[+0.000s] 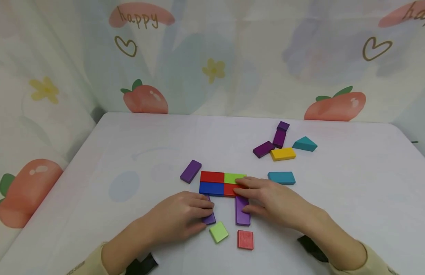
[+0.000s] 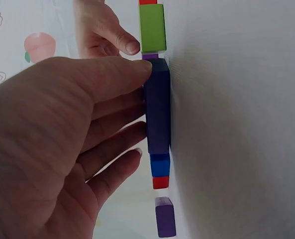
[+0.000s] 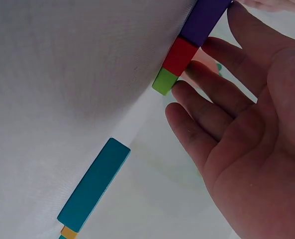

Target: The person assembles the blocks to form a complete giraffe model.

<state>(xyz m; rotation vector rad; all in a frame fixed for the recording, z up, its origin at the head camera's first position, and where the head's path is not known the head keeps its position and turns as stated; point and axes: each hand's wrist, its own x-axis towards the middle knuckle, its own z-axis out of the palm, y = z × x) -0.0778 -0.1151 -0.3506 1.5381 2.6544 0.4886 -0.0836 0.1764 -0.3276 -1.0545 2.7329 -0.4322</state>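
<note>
And here it is: the left purple [image 1: 210, 219] lies right under the left hand [image 1: 185, 214], on the near side of the blue [image 1: 211, 188], its far end touching or just short of it; the fingers hide which! The left hand has it in a light pinch, thumb at the near end, fingers bent over the top, spread no wider than the block needs. Across the gap, the right purple [image 1: 242, 216] runs square, front to back, up to the lower red [image 1: 229, 190]. The right hand [image 1: 276, 198] is there, gripping nothing: thumb over that block's right edge, fingers loose and nearly straight, tips at the lower red and the upper green [image 1: 233, 178]. So the angle looks like what counts: left purple leans, far end to the left, near end swung in toward right purple. The left hand is plainly the nearer! And mind the green square [image 1: 218, 232], just beside that swung-in end, with the red square [image 1: 245, 240] over to its right
</note>
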